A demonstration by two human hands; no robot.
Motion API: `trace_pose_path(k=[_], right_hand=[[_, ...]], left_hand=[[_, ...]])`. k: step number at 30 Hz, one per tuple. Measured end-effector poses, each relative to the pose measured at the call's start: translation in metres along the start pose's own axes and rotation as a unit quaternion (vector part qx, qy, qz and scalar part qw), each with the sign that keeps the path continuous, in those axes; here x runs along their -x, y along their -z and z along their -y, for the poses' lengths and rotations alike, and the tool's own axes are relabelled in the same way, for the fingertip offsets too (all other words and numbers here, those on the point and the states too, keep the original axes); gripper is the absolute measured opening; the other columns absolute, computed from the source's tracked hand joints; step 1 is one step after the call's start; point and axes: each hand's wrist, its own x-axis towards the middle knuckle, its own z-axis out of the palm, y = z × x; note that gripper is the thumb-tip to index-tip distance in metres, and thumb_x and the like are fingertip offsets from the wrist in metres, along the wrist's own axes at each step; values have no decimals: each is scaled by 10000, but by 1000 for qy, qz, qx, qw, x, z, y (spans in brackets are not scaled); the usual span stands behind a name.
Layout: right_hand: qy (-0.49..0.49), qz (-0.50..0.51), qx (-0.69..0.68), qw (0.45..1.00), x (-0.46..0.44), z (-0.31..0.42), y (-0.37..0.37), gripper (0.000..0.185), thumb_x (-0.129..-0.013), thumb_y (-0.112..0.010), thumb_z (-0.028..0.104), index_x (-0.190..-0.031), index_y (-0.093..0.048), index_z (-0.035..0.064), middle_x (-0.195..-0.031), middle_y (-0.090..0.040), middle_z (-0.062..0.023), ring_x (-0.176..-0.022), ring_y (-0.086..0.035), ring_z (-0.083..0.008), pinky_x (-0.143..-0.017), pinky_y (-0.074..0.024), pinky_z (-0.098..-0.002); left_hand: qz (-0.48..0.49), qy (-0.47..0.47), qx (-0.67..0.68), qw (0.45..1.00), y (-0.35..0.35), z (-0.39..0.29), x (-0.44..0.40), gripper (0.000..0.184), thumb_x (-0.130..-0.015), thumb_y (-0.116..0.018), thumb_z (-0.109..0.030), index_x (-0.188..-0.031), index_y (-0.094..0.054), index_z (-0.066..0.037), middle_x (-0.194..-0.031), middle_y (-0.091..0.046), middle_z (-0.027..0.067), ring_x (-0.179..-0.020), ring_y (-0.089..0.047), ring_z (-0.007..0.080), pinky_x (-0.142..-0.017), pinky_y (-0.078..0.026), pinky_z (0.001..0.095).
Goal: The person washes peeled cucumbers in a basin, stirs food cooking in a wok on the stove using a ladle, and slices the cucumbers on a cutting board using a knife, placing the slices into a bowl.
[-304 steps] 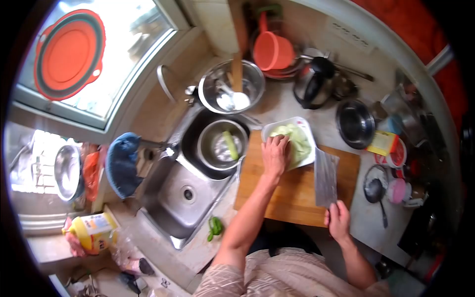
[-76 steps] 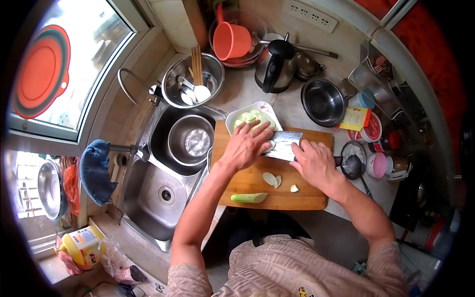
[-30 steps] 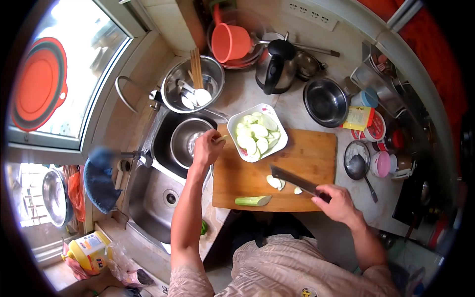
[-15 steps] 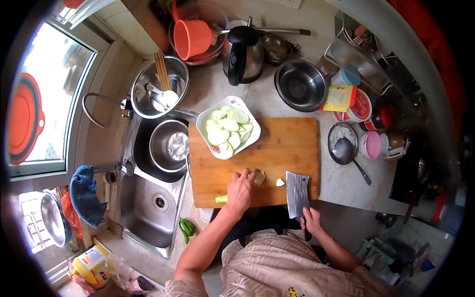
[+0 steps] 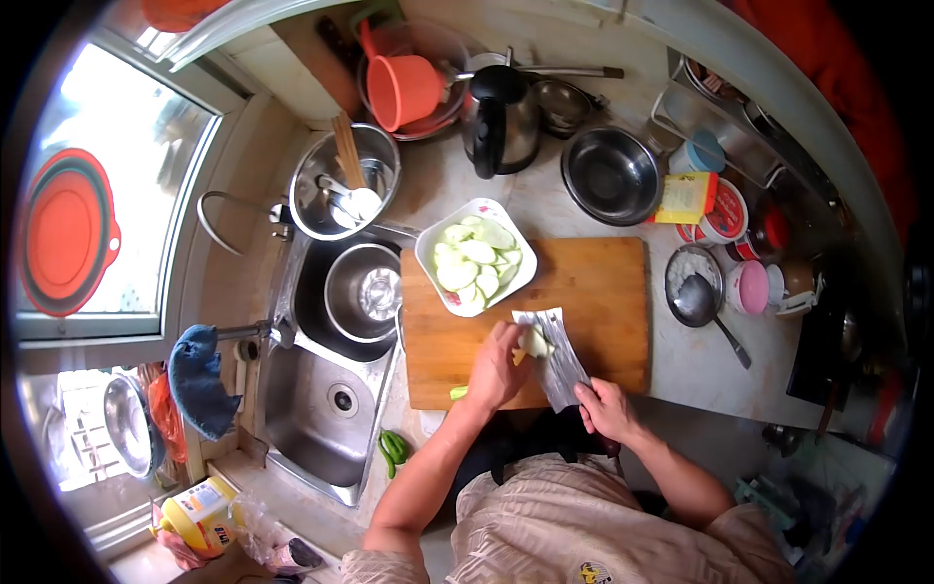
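Note:
My right hand (image 5: 605,409) grips the handle of a cleaver (image 5: 556,362), its broad blade tilted over the front of the wooden cutting board (image 5: 608,292). Close to the blade's left side, my left hand (image 5: 498,367) is closed, its curled fingers against a pale vegetable piece (image 5: 533,342). That piece touches or overlaps the blade; the fingertips are partly hidden. A small green vegetable piece (image 5: 458,392) lies by my left wrist. Behind my hands, a square white bowl (image 5: 522,275) full of pale green slices (image 5: 476,251) rests on the board's back left corner.
Left of the board is a steel sink (image 5: 321,438) with a pot (image 5: 336,292) in its back basin. Green peppers (image 5: 392,449) lie on the sink's near edge. Behind stand a kettle (image 5: 501,122) and a dark bowl (image 5: 611,175); a ladle (image 5: 697,297) rests in a dish at right.
The cleaver has moved left from the board's right side, up to my left hand. My left hand has shifted slightly right and lifted with the pale piece. The whole view has shifted slightly.

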Motion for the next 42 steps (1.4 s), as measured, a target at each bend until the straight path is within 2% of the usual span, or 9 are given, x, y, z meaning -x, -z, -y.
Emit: trace_pose_path(k=[2, 8, 11, 18, 25, 31, 33, 36, 42], right_hand=[[52, 4, 41, 998, -14, 35, -3, 371, -1074, -532, 292, -811, -519, 32, -601, -566, -29, -467, -573, -113, -451, -440, -293], [265, -186, 256, 911, -54, 94, -23, 249, -1008, -603, 235, -926, -561, 4, -783, -619, -223, -698, -626, -420, -604, -461, -487], [219, -173, 233, 932, -47, 103, -16, 215, -1000, -602, 209, -939, -574, 5, -858, -643, -237, -801, -616, -458, -661, -467, -506], [229, -139, 225, 937, -44, 114, -13, 220, -1006, -602, 197, -912, -567, 1, -785, -620, -225, -703, -599, -442, -609, -450, -473], [189, -93, 169, 963, -47, 94, -24, 267, -1027, -582, 227, -872, -554, 11, -662, -580, -180, -590, -575, -370, -557, -434, -423], [144, -119, 74, 980, -23, 109, -9, 272, -1036, -579, 215, -850, -554, 19, -594, -528, -47, -516, -518, -127, -505, -409, -332], [144, -127, 87, 978, -14, 96, 4, 233, -1014, -620, 205, -879, -588, 18, -617, -533, -59, -530, -533, -144, -511, -416, -334], [275, -199, 245, 908, 8, 83, 13, 184, -974, -669, 187, -982, -647, 5, -764, -626, -131, -653, -622, -245, -574, -461, -378], [142, -119, 199, 962, 12, 30, 11, 208, -989, -633, 212, -967, -650, 6, -762, -651, -193, -668, -636, -373, -609, -478, -423]], left_hand=[[-47, -8, 12, 999, 24, 4, -18, 500, -776, -779, -5, -1254, -637, -36, -1119, -648, 143, -890, -677, 264, -750, -597, 349], [-168, 2, -35, 985, 70, 25, -36, 585, -820, -794, -76, -1366, -585, -42, -1153, -671, 143, -917, -677, 255, -797, -582, 352], [-122, 18, -86, 989, 66, 37, 15, 526, -838, -795, -121, -1329, -620, -47, -1184, -677, 157, -1016, -657, 321, -864, -550, 404], [-181, -81, -147, 969, 29, 61, 85, 328, -829, -806, -103, -1136, -703, -54, -1114, -698, 146, -943, -648, 338, -774, -514, 428], [-322, -241, -92, 911, 43, 12, -68, 351, -781, -768, 3, -1119, -682, -31, -1096, -691, 134, -987, -648, 331, -859, -521, 417], [-337, -144, -148, 919, 61, 58, -71, 306, -813, -731, 2, -1114, -703, -47, -1072, -701, 137, -967, -652, 328, -812, -510, 425], [-345, -97, -116, 926, 66, 58, -25, 320, -819, -733, -6, -1134, -706, -56, -1072, -704, 141, -960, -652, 328, -814, -507, 425], [-165, -74, -121, 976, 69, 55, 52, 390, -797, -808, -76, -1169, -694, -51, -1135, -710, 144, -1055, -655, 343, -876, -520, 427], [16, -114, -183, 976, 33, 82, 94, 573, -771, -856, -172, -1288, -631, -69, -1172, -697, 106, -1042, -630, 316, -893, -479, 438]])
